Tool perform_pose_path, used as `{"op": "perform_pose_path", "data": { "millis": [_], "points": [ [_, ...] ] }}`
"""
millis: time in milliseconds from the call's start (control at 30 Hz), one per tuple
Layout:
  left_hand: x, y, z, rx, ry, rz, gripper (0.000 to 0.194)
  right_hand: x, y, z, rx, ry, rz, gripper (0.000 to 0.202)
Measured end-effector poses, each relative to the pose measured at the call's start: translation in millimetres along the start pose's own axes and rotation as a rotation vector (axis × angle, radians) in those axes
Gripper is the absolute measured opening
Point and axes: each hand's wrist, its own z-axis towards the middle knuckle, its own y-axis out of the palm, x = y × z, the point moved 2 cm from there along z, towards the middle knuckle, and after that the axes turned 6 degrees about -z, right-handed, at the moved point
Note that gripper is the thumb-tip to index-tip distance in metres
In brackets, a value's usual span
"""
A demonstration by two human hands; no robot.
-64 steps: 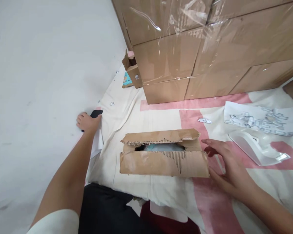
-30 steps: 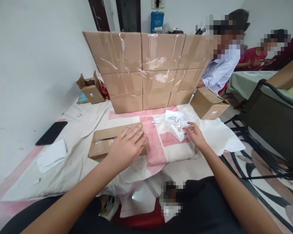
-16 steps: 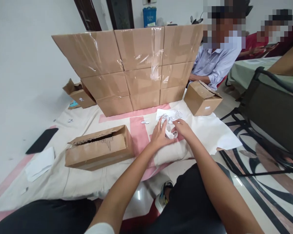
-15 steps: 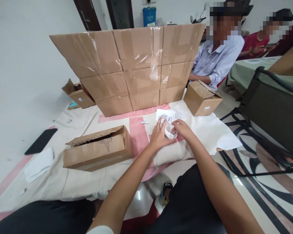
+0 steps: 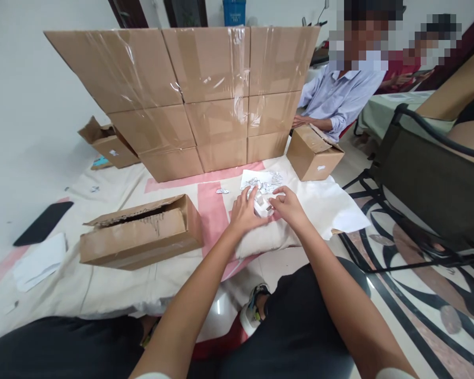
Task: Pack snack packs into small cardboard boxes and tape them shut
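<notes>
My left hand [image 5: 243, 213] curls around a small white roll [image 5: 263, 205], which looks like a roll of tape, just above the cloth-covered table. On its right side, the bent fingers of my right hand [image 5: 287, 206] pinch at the roll's edge; whatever lies between the fingertips is too small to make out. Just beyond both hands, several paper cut-outs [image 5: 275, 180] with dark outlines lie on and beside a white sheet [image 5: 247, 176]. One more small cut-out [image 5: 222, 191] rests to the left on the pink stripe.
A tall cardboard panel [image 5: 217, 121] of taped boxes stands behind the hands. Cardboard boxes sit at left front [image 5: 142, 237], right [image 5: 314, 155] and far left [image 5: 114, 150]. A black phone-like slab [image 5: 43, 223] lies left. A person [image 5: 345, 95] sits behind the right box; a chair [image 5: 430, 173] stands right.
The view has shifted, so everything appears slightly left and higher. The white roll has turned in my left hand, and my right fingers have moved to its upper right edge.
</notes>
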Motion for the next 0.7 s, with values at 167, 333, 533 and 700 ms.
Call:
{"op": "perform_pose_path", "data": {
  "millis": [167,333,533,700],
  "points": [
    [-1,-0.8,-1,0.017,-0.021,-0.019,0.121,16,-17,-26,-0.017,-0.01,-0.104,0.027],
    [-1,-0.4,-2,0.02,-0.013,-0.003,0.122,24,-22,-35,-0.021,0.089,-0.136,0.028],
    [1,-2.6,-3,0.002,-0.026,0.018,0.119,27,-18,-25,-0.062,0.066,-0.238,0.038],
    [1,-2.2,-2,0.019,-0.009,0.015,0.119,38,-15,-16,-0.108,0.085,-0.193,0.033]
  ]
}}
